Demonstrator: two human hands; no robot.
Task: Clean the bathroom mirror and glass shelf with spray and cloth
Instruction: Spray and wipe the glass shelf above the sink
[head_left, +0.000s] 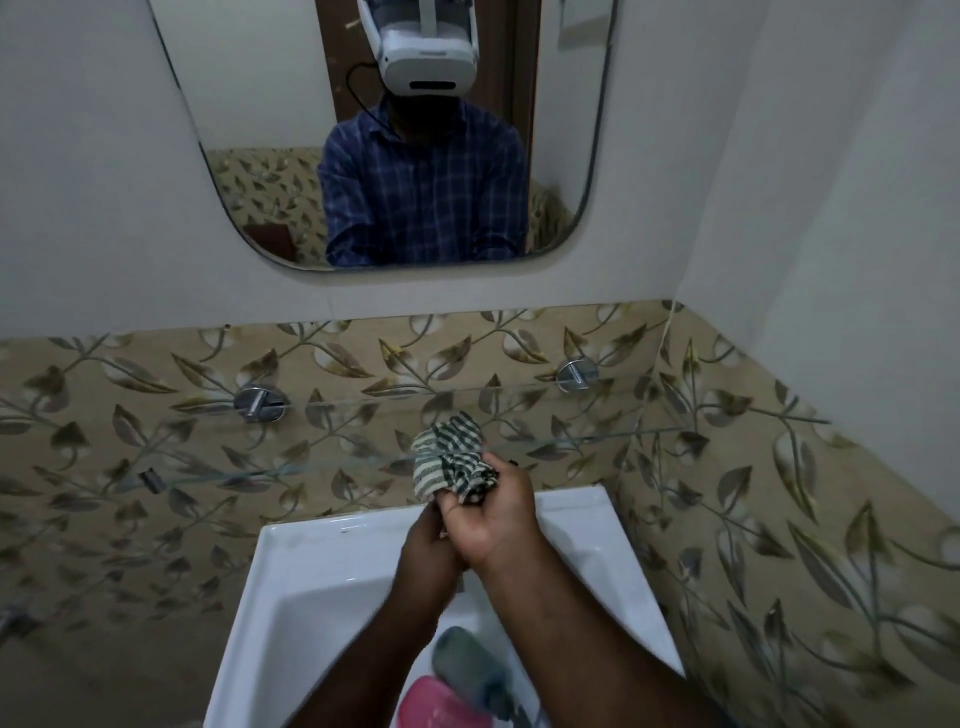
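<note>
A striped green-and-cream cloth (456, 457) is bunched up just in front of the glass shelf (597, 415), held over the white sink. My right hand (493, 525) is shut around its lower part. My left hand (428, 545) sits just below and left of it, fingers touching the cloth's underside and partly hidden by the right hand. The rounded mirror (249, 156) hangs on the wall above and reflects a person in a blue checked shirt. A grey-green bottle (470, 670) lies low in the sink, blurred.
The white sink (322, 561) fills the lower middle. Two chrome brackets (258, 404) (576, 375) carry the shelf on the leaf-patterned tiled wall. A pink object (436, 706) lies in the basin. A side wall closes in on the right.
</note>
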